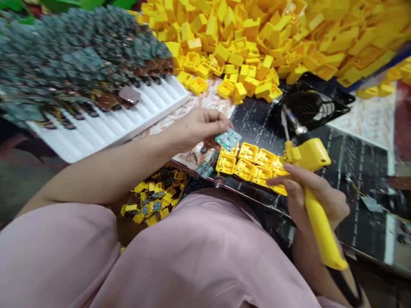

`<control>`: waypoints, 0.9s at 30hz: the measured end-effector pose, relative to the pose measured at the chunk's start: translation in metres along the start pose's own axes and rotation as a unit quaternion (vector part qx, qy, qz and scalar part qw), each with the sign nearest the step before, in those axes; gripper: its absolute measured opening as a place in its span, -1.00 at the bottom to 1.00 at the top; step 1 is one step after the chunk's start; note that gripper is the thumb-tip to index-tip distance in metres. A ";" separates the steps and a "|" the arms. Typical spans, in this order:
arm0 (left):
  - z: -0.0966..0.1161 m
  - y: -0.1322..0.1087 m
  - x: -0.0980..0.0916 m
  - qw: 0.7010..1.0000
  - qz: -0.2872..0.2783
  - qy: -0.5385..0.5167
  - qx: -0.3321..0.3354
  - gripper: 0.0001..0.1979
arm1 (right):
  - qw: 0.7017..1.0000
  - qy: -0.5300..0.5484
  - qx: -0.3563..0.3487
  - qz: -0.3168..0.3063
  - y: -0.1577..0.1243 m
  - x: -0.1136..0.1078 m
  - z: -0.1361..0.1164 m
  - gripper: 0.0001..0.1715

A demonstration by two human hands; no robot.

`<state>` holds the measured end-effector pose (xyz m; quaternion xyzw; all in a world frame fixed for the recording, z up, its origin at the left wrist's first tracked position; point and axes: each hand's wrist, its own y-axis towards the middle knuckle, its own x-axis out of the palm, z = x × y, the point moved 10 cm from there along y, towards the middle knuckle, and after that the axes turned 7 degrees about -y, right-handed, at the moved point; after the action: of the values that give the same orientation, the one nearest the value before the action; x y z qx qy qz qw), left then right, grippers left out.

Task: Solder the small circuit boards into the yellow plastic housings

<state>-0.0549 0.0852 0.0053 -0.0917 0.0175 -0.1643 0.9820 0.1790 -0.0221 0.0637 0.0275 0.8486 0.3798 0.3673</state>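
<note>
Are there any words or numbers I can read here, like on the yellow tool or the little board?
No text here can be read.
On the black mat: pale marks, too blurred to read.
On the small board in the left hand: any print is too small.
On the yellow tool in the right hand: no label shows.

Marble-patterned bench (208,99), black mat (353,158) laid over near right. Heaped along back: loose yellow housings (272,34). Left: white slotted tray (105,124) packed with circuit boards (73,55). On mat: black fan (308,107), housing cluster (253,162) at near edge.
</note>
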 end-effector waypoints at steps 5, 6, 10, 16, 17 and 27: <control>-0.059 -0.009 0.109 0.929 -0.134 -0.267 -0.219 -0.79 | 0.995 -0.019 -0.093 -0.034 0.006 0.005 -0.026 -0.55; -0.063 -0.015 0.117 0.916 -0.142 -0.295 -0.234 -0.77 | 0.994 -0.038 -0.099 -0.008 0.004 0.001 -0.025 -0.51; -0.036 -0.019 0.098 0.976 -0.099 -0.188 -0.043 -0.72 | 0.981 -0.138 -0.109 0.083 -0.007 -0.013 -0.020 -0.42; -0.006 -0.018 0.085 0.991 -0.013 -0.091 0.097 -0.68 | 0.981 -0.164 -0.073 0.076 -0.013 0.001 -0.021 -0.52; -0.013 -0.014 0.089 0.990 -0.008 -0.124 0.073 -0.66 | 0.981 -0.164 -0.068 0.082 -0.014 0.003 -0.022 -0.55; 0.008 -0.002 0.072 0.982 -0.021 0.135 0.130 -0.77 | 0.994 -0.098 -0.028 0.049 -0.025 -0.011 0.001 -0.73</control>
<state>0.0128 0.0616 0.0133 0.0596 0.1260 -0.1969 0.9705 0.1936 -0.0423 0.0534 0.0954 0.7954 0.4162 0.4301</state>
